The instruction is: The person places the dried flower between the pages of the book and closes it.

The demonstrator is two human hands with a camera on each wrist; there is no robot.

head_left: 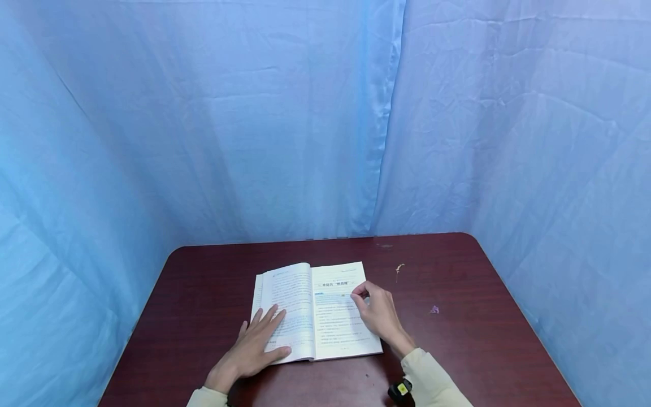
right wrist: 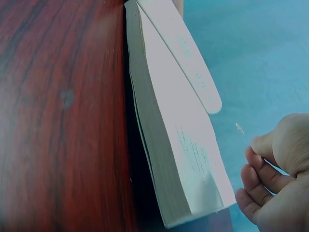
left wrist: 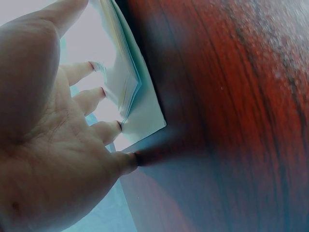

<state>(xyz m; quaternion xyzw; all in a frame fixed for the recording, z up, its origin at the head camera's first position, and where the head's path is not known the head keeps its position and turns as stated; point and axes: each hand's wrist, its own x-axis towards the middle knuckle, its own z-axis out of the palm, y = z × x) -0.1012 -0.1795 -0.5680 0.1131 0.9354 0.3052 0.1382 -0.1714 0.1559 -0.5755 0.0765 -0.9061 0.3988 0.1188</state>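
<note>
An open book with printed pages lies on the dark red table. My left hand rests on its left page, fingers spread. In the left wrist view, the left palm is beside the page corners, with the fingertips on the paper. Over the right page, my right hand brings thumb and forefinger together in a pinch. A small yellowish dried flower shows just beyond those fingertips; its stem is too fine to make out. In the right wrist view the dried flower appears off the fingertips of the right hand.
To the right of the book lie a yellowish dried sprig and a small purple dried flower. The table has rounded far corners, and blue curtains hang around its back and sides.
</note>
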